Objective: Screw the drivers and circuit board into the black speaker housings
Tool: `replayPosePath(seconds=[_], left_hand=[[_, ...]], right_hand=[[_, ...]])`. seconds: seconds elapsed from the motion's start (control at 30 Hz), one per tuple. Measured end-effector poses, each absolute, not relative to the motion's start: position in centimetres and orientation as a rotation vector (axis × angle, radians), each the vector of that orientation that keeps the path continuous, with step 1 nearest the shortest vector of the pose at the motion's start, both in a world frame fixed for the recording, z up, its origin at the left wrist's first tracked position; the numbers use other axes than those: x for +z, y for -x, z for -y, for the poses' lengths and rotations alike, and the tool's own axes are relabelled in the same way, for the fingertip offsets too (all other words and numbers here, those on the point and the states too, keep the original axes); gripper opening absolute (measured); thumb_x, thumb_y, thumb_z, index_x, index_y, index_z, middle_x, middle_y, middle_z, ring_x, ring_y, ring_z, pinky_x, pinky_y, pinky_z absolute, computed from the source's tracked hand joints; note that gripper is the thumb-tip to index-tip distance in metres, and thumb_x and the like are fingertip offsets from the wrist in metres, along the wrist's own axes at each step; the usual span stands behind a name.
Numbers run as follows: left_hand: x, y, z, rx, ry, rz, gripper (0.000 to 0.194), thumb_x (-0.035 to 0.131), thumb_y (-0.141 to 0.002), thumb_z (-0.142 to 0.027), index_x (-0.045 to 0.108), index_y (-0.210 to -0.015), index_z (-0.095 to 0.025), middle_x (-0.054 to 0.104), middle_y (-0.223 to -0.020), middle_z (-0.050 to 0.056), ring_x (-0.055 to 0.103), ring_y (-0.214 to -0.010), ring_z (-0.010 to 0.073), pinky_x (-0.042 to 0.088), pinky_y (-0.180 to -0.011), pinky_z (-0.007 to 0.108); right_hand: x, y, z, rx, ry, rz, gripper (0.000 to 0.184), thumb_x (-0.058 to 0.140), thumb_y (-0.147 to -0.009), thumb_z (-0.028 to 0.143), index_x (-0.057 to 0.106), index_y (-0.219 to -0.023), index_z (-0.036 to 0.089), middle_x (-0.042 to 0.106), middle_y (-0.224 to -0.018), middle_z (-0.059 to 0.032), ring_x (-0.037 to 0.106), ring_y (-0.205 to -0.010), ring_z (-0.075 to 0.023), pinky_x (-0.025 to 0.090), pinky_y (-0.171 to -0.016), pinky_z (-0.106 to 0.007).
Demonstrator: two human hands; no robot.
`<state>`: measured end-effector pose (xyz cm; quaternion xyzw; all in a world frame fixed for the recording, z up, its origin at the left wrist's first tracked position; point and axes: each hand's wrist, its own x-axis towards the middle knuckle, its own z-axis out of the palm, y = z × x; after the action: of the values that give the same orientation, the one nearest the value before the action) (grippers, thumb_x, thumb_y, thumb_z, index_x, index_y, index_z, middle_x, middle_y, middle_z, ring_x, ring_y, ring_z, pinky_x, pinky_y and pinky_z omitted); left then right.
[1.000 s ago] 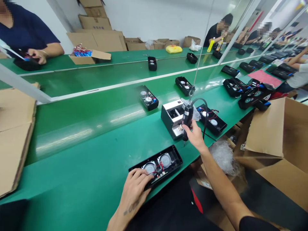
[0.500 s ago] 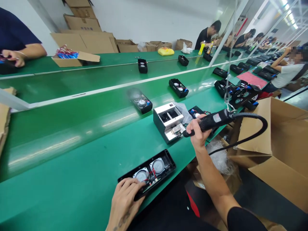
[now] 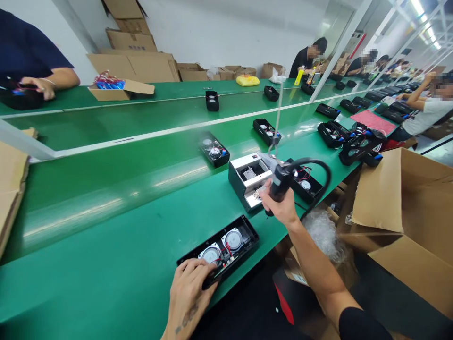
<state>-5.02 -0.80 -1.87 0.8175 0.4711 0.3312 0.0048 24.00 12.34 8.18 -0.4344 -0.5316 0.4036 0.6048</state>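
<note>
The corded electric screwdriver (image 3: 281, 182) is swung upright, clenched in the closed right hand (image 3: 279, 208), while the black speaker housing (image 3: 226, 252) is held down under the spread left hand (image 3: 191, 288).

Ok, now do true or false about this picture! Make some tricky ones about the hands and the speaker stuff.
The right hand holds a black electric screwdriver. True.
The left hand holds the screwdriver too. False: the left hand rests on a black speaker case.
The case holds two round speakers. True.
The screwdriver's cord is red. False: the cord is black.
The white-and-black machine stands on the floor. False: the white-and-black machine stands on the green bench.
</note>
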Motion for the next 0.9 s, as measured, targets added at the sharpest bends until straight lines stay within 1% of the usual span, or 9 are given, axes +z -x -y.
replayPosePath(seconds=[0.1,0.2,0.4,0.67,0.8,0.9], left_hand=[[-1.6,4.6,0.8,1.055,-2.539,-1.475,0.007,0.063,-0.098,-0.025,0.07,-0.099,-0.026,0.077,-0.087,-0.002,0.072,-0.084,0.019,0.048,-0.086,0.036],[-1.2,4.4,0.8,1.057,-2.525,-1.464,0.011,0.059,-0.101,-0.027,0.07,-0.098,-0.026,0.076,-0.086,-0.002,0.072,-0.084,0.0187,0.046,-0.087,0.037],[-1.1,4.3,0.8,1.042,-2.506,-1.454,0.01,0.06,-0.102,-0.025,0.07,-0.098,-0.026,0.077,-0.087,-0.002,0.072,-0.083,0.0181,0.045,-0.089,0.036],[-1.3,4.5,0.9,1.035,-2.507,-1.445,0.011,0.06,-0.102,-0.026,0.071,-0.099,-0.025,0.077,-0.087,-0.001,0.072,-0.084,0.0184,0.047,-0.089,0.036],[-1.3,4.5,0.8,1.03,-2.514,-1.446,0.01,0.062,-0.1,-0.026,0.072,-0.099,-0.026,0.077,-0.087,-0.002,0.072,-0.083,0.0185,0.047,-0.087,0.037],[-1.2,4.5,0.8,1.039,-2.51,-1.456,0.01,0.061,-0.1,-0.026,0.071,-0.098,-0.026,0.077,-0.086,-0.002,0.072,-0.083,0.0186,0.047,-0.087,0.037]], right_hand=[[8.5,-23.5,-9.4,0.958,0.873,1.135,0.026,0.077,-0.094,0.03,0.058,-0.111,0.025,0.054,-0.056,0.0116,0.046,-0.039,-0.01,0.041,-0.042,-0.025],[8.2,-22.4,-7.1,0.973,0.72,1.078,0.026,0.072,-0.099,0.026,0.055,-0.118,0.029,0.053,-0.062,0.0117,0.046,-0.04,-0.0088,0.041,-0.043,-0.024],[6.6,-19.4,-4.9,1.056,0.6,1.121,0.029,0.066,-0.103,0.022,0.054,-0.126,0.034,0.052,-0.069,0.0112,0.046,-0.043,-0.0076,0.043,-0.043,-0.021],[5.6,-18.1,-4.5,1.085,0.591,1.183,0.029,0.065,-0.104,0.021,0.054,-0.128,0.034,0.053,-0.068,0.0115,0.047,-0.044,-0.0066,0.044,-0.048,-0.02],[5.4,-17.9,-4.7,1.094,0.588,1.172,0.028,0.065,-0.105,0.022,0.054,-0.128,0.034,0.054,-0.069,0.0116,0.046,-0.043,-0.0063,0.044,-0.047,-0.02],[5.3,-17.7,-4.8,1.075,0.593,1.184,0.027,0.065,-0.105,0.024,0.053,-0.127,0.034,0.054,-0.068,0.0116,0.047,-0.043,-0.0067,0.043,-0.047,-0.021]])
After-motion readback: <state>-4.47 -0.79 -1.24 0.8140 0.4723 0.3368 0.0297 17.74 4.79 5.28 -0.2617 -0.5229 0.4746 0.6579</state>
